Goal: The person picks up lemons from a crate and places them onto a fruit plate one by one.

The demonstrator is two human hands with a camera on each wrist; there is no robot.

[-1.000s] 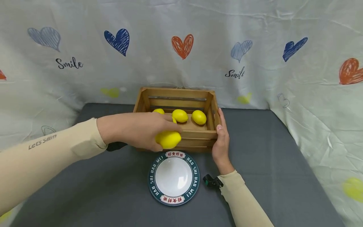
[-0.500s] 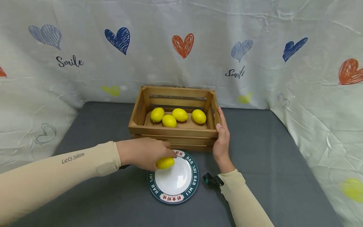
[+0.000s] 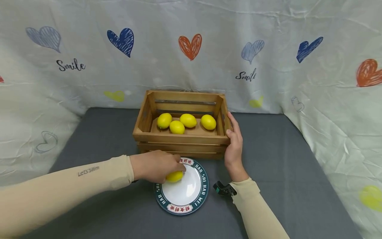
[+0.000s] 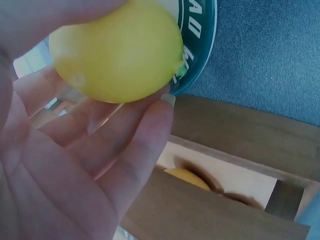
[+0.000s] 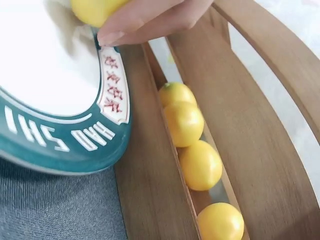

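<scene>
**Lemon set down on the plate's rim side**

Lemon, yellow and oval [image 3: 174, 176], sits under the curled fingers of the left hand [image 3: 156, 166], low over the near-left part of the round white plate with a green lettered border [image 3: 182, 207]. From the head camera I cannot tell whether the fruit already rests on the plate. Just beyond the left hand stands the slatted wooden crate [image 3: 182, 138], with four more yellow lemons [image 3: 177, 127] inside. The right hand [image 3: 233, 147] lies flat against the crate's right end, fingers straight, steadying it, on the grey cloth table top [image 3: 283, 159].

The left wrist camera shows the lemon [image 4: 118, 52] cupped between thumb and fingers [image 4: 140, 145], with the plate's green border [image 4: 202, 40] right behind it and the crate's boards beneath the palm.

The right wrist camera looks along the crate wall [image 5: 150, 170]: the left hand's fingertips [image 5: 145, 22] wrap the lemon [image 5: 92, 10] over the plate's white bowl [image 5: 40, 70], and the lemons in the crate [image 5: 200, 165] lie in a row.

By my judgement this is the placing step; next the fingers need to loosen so the fruit settles without rolling.
</scene>
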